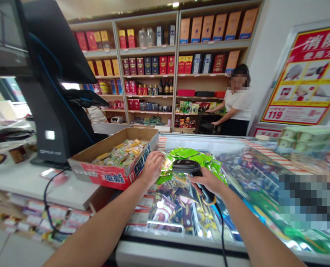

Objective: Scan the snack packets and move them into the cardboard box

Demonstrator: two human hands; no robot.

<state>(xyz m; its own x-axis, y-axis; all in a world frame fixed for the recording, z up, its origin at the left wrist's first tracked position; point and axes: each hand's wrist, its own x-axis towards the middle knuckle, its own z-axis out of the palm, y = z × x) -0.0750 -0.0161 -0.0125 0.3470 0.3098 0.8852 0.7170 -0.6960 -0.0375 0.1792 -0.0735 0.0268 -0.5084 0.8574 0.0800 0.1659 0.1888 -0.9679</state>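
Note:
My right hand (209, 180) is wrapped around the handle of a black barcode scanner (186, 167), whose head points left. A cord runs from the handle's lower end down over the counter's front edge. The curled fingers of my left hand (153, 167) hold a shiny snack packet (167, 165) in front of the scanner's head. Bright green snack bags (191, 152) lie on the glass top behind and around the scanner. Beside my left wrist stands an open cardboard box (98, 174) of small yellow wrapped snacks (124, 151).
A glass-topped freezer (148, 231) full of packaged goods spreads below my hands. To the left, a black checkout terminal (56, 122) stands on a white counter (78, 194). Green egg cartons (306, 137) sit at right. Another person (235, 104) stands by the shelves behind.

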